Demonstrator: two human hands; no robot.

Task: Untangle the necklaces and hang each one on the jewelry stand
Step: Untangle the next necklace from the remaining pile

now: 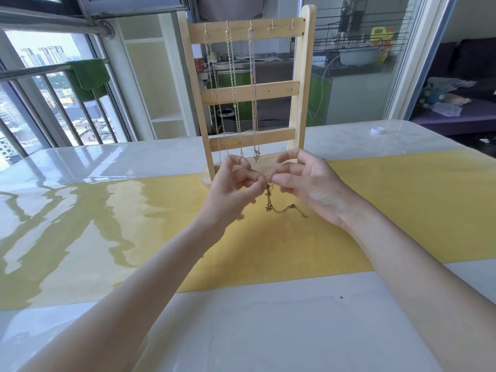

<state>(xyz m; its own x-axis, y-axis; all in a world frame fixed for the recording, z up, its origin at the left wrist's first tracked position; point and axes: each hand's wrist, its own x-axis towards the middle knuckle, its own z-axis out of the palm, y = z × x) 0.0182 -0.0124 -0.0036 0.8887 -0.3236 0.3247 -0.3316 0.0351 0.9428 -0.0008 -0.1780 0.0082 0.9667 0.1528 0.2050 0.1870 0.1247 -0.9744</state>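
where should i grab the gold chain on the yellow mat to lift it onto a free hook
Grip the gold chain at its raised top end, where both hands, left hand and right hand, pinch it. Come from above: the rest trails loose on the yellow mat.

Two bare forearms show in the head view, no sleeve anywhere along them — uncovered from the lower frame edge up to the wrists. The left hand (pixel 233 189) and the right hand (pixel 308 183) wear no glove, ring, watch or bracelet — fingers (pixel 284 180) slim, nails short and unpainted.
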